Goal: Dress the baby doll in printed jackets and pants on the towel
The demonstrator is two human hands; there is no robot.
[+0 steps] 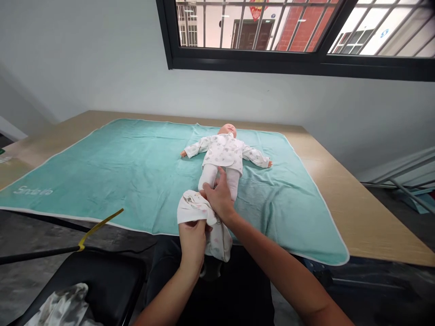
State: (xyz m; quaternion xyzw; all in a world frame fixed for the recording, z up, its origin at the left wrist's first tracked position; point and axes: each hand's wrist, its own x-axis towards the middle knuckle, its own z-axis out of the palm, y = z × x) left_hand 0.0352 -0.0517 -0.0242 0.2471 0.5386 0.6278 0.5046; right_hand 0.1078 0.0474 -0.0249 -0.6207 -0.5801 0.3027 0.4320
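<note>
A baby doll (224,151) lies on its back on a teal blanket (136,158), head toward the wall and arms spread. It wears a white printed top, and its legs are white. My right hand (220,194) is closed around the lower part of the doll's leg on the left side, thumb and fingers either side of it. Below it, my left hand (193,240) grips a pair of white printed baby pants (194,206), bunched at the doll's foot with a plain white band. One part of the pants hangs over the table's front edge. The foot is mostly hidden by cloth and hand.
The wooden table (340,181) shows around the blanket. A black chair (112,276) with a patterned cloth (64,305) stands at lower left, near a black pole with a yellow strap (98,226). Behind the table is a wall with a barred window (254,59).
</note>
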